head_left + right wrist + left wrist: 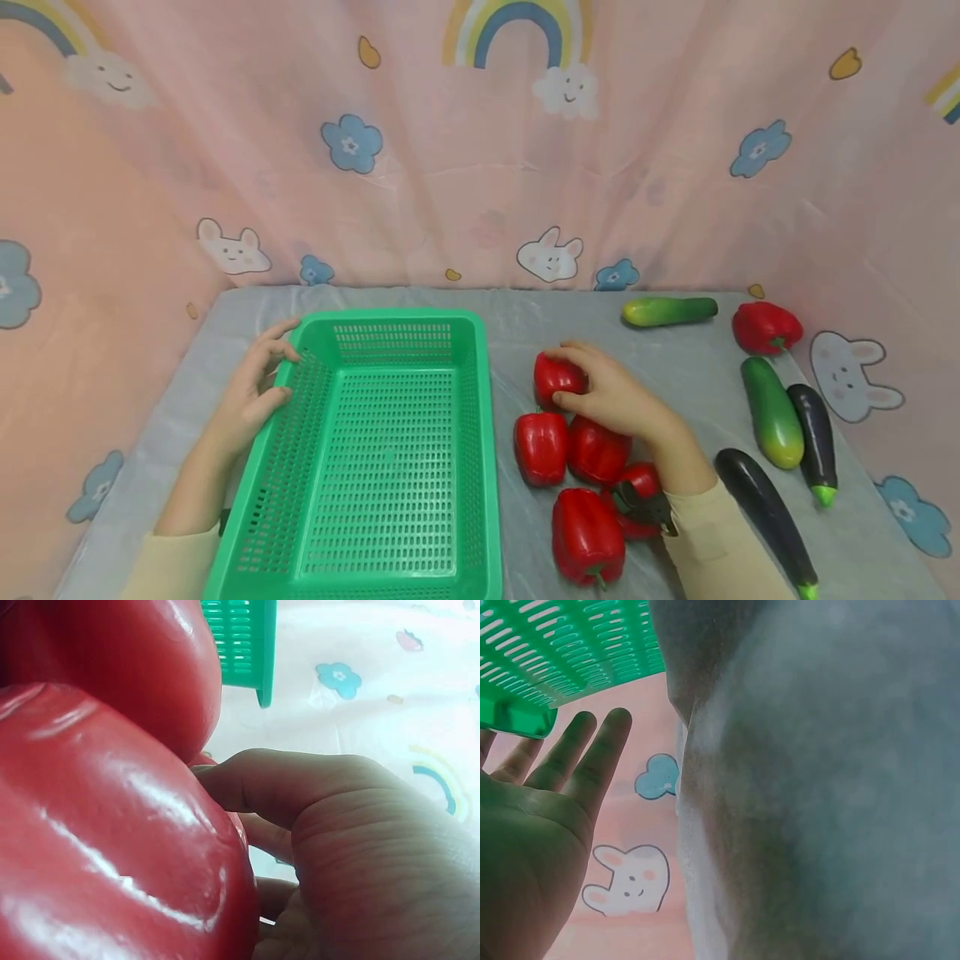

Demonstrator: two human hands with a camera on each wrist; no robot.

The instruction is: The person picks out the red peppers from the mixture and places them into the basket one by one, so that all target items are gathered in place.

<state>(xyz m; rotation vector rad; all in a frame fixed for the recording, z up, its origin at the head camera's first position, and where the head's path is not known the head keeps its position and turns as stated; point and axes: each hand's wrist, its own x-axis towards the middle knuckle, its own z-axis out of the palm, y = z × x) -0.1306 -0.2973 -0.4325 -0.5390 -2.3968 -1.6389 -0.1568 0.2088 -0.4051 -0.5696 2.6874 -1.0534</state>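
My right hand [611,392] curls its thumb and fingers round a red bell pepper [552,377], the farthest of a cluster right of the green basket [491,450]. Other red bell peppers [542,448] lie close in front of it; one is partly hidden under my wrist. In the right wrist view, large red peppers [112,825] in front hide most of the gripped one, and the thumb [255,780] reaches behind them. At the basket's left rim rests my left hand [251,392], thumb and fingertips at the edge. The left wrist view has its fingers [596,761] extended beside the basket wall.
Toward the right lie a green-yellow zucchini [670,311], another red pepper [767,327], a second zucchini [772,412] and two eggplants [813,437], [765,517]. A pink patterned curtain [450,192] encloses the grey-covered table [525,321] at the back and sides.
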